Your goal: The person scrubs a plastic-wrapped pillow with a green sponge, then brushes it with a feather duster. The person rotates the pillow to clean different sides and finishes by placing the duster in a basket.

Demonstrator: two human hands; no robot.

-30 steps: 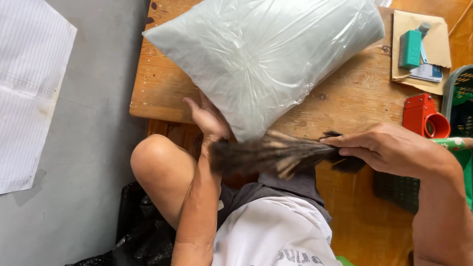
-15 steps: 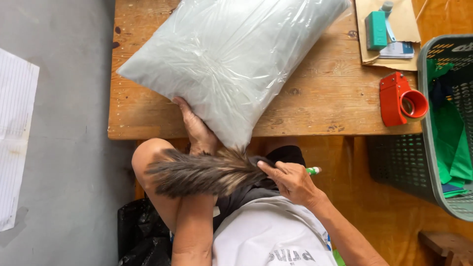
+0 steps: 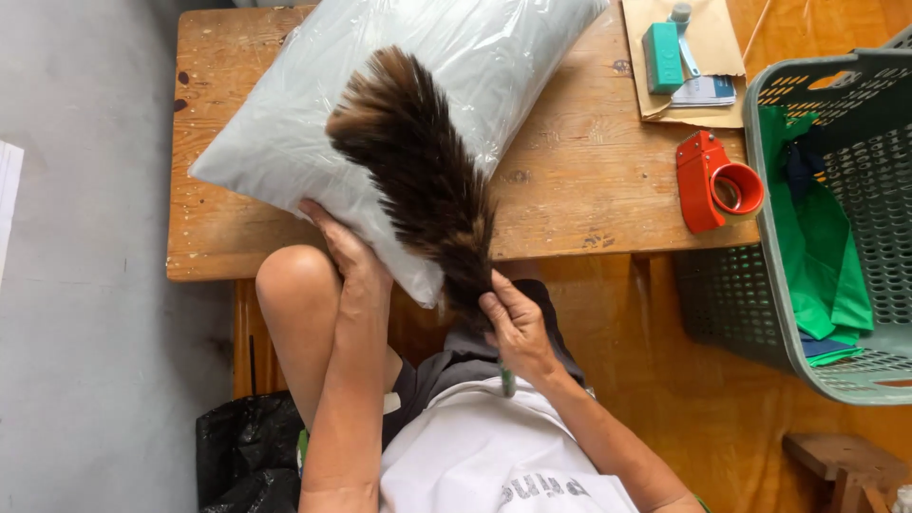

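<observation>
The right hand (image 3: pixel 516 328) is closed tight around the green handle of a brown-and-black feather duster (image 3: pixel 418 171), gripping just below the feathers, with the handle's end poking out under the palm. The left hand (image 3: pixel 350 258) is spread open and pressed flat against the underside of a large clear plastic bag filled with pale grey-white material (image 3: pixel 313 123), at the bag's corner that overhangs the near edge of the worn wooden table (image 3: pixel 589 180).

Half a second ago the duster lay sideways across the person's lap, feathers pointing left over the knee; now it is swung upright, its feathers fanned over the middle of the bag and lying on the plastic. The left hand has stayed under the same corner of the bag.

The bag stretches from the near edge toward the far edge of the table. A red tape dispenser (image 3: pixel 714 182) sits near the table's right edge, well apart from both hands.
</observation>
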